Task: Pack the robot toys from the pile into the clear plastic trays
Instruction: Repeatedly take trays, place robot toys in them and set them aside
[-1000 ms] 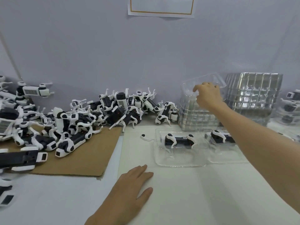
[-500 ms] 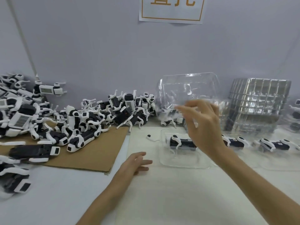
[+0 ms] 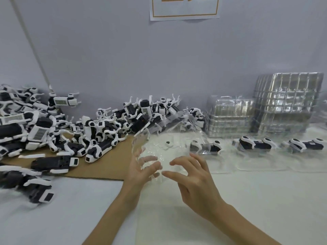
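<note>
A clear plastic tray [image 3: 178, 137] hangs tilted above the white table, in the middle of the view. My left hand [image 3: 139, 170] grips its left edge, and its fingers show through the plastic. The spread fingers of my right hand [image 3: 192, 179] reach to the tray's near edge. The pile of black-and-white robot toys [image 3: 99, 128] lies at the left on brown cardboard [image 3: 109, 163]. To the right, three trays lie in a row on the table, each with a robot toy [image 3: 254, 145] in it.
Two stacks of empty clear trays [image 3: 286, 105] stand against the wall at the back right. More loose robot toys [image 3: 40, 190] lie at the front left edge. A small white part [image 3: 168, 144] lies on the table behind the held tray. A paper sign [image 3: 184, 7] hangs on the wall.
My right hand took a tray off the stack and brought it down to the middle. My left hand rose from the table and took hold of the tray's left edge.
</note>
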